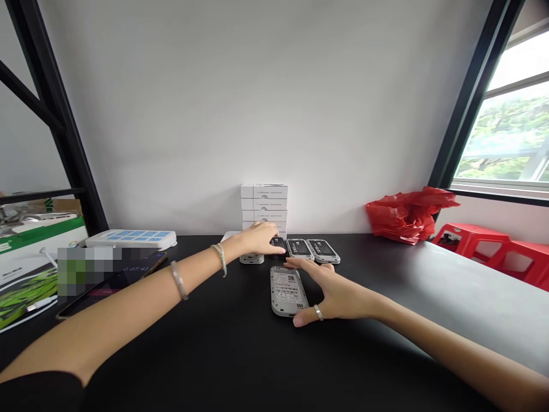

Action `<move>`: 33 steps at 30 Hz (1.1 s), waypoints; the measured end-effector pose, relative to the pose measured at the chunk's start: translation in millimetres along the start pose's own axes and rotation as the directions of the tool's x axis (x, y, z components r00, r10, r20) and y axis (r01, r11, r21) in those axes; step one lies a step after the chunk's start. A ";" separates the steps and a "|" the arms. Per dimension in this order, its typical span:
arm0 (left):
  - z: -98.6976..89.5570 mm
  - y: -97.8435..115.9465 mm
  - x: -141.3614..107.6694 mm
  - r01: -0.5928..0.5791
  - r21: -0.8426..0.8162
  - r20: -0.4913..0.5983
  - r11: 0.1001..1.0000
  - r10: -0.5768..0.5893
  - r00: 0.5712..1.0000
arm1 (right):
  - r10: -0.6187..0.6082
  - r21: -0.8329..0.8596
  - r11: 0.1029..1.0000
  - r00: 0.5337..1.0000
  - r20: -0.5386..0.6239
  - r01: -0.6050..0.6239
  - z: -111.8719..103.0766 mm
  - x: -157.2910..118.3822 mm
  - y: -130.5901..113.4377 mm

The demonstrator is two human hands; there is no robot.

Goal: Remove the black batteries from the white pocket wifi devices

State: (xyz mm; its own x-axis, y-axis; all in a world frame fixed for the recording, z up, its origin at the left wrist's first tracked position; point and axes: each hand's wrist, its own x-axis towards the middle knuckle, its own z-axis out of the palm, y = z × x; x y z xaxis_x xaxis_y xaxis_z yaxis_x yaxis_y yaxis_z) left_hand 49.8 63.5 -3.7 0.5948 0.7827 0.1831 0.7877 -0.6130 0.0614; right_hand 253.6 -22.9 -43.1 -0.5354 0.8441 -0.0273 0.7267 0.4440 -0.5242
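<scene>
A white-grey device with its back off and a printed label inside lies on the black table. My right hand is spread at its right side, fingers apart, thumb near its lower right corner. Farther back, my left hand reaches over a black battery at the left end of a row; whether it grips the battery is hard to tell. Beside it lie two open devices with black batteries in them, one in the middle and one on the right.
White boxes stand stacked against the wall behind my left hand. A power strip, a phone and a green-white box are at the left. A red plastic bag sits back right, near red stools.
</scene>
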 end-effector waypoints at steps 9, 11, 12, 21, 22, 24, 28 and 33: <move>18.7 -4.4 16.7 0.058 -0.028 0.083 0.998 -0.056 0.995 | 0.004 0.022 1.000 1.000 -0.008 -0.004 0.0 0.5 -2.5; 21.3 -6.9 17.6 0.058 -0.041 0.046 0.997 -0.056 0.997 | 0.008 0.026 1.000 1.000 -0.017 -0.008 0.6 0.4 -2.1; 22.3 -7.5 17.7 0.054 -0.046 0.014 0.997 -0.054 0.998 | 0.007 0.028 1.000 1.000 -0.022 -0.007 1.0 0.5 -1.3; 5.6 23.4 -20.7 0.046 -0.056 -0.146 0.997 -0.054 0.988 | -0.044 0.123 0.991 0.991 -0.129 0.060 5.3 4.1 8.2; 4.2 28.6 -27.3 0.051 -0.064 -0.123 0.997 -0.058 0.991 | -0.031 0.126 0.991 0.991 -0.128 0.047 5.2 4.5 7.4; 4.3 36.8 -38.8 0.070 -0.092 -0.062 0.993 -0.076 0.995 | -0.008 0.127 0.992 0.993 -0.118 0.023 5.0 4.9 5.7; 13.1 41.4 -51.1 0.078 -0.168 -0.011 0.983 -0.081 0.997 | -0.002 0.130 0.991 0.996 -0.090 0.014 4.9 5.1 5.2; 25.4 37.7 -57.3 0.022 -0.287 -0.081 0.958 -0.047 0.996 | 0.012 0.134 0.991 0.997 -0.080 -0.001 4.8 4.5 5.8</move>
State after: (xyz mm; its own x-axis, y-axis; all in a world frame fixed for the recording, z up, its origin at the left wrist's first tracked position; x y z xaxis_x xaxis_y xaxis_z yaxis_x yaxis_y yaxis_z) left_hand 49.5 -1.8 -36.8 0.5426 0.7992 0.2587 0.7211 -0.6011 0.3445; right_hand 253.3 -18.0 -50.3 -0.4910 0.8705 0.0344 0.6628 0.3989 -0.6337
